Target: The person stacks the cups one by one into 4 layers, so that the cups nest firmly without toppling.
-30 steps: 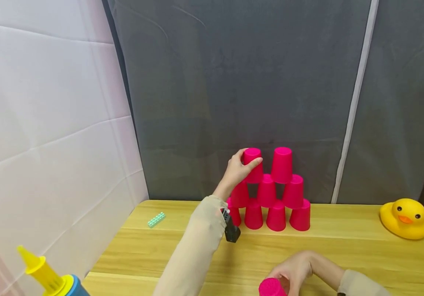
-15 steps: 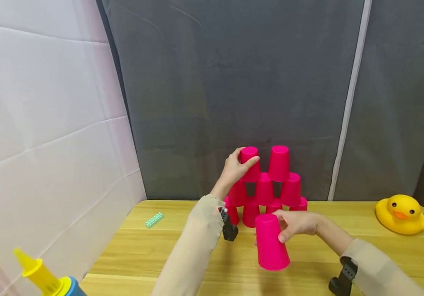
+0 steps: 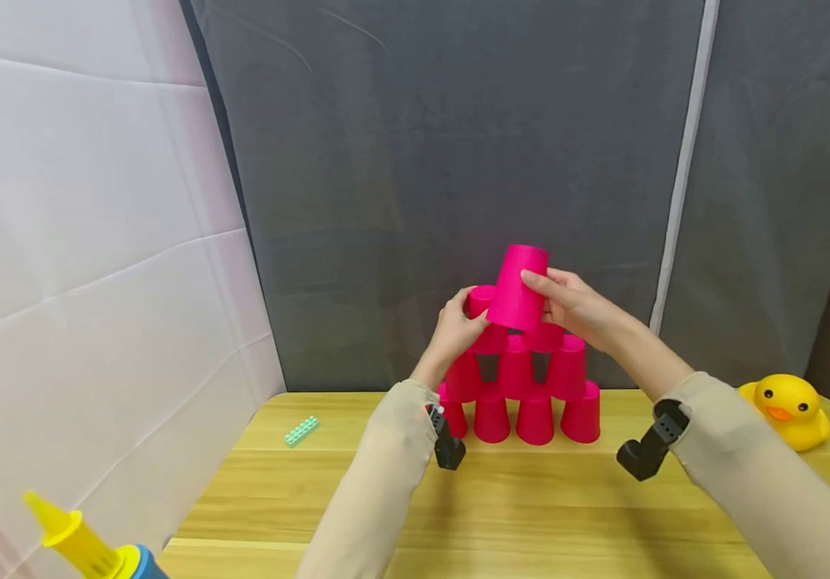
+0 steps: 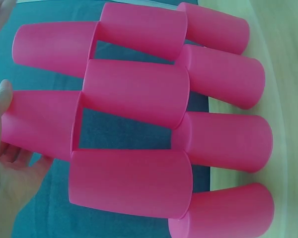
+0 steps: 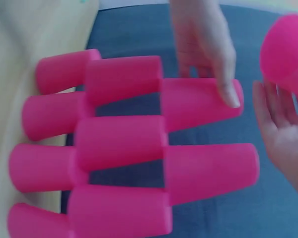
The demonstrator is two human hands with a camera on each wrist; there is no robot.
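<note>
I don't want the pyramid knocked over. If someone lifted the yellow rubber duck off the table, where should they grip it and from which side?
Judging by its shape, grip the yellow rubber duck across its broad rounded body, below the head, coming from above. It sits upright on the table, well to the right of the pink cup pyramid, so a top approach should stay clear of the cups.

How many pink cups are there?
10. Four stand on the table, three above them, two above those, and the right hand holds one cup over the top.
</note>
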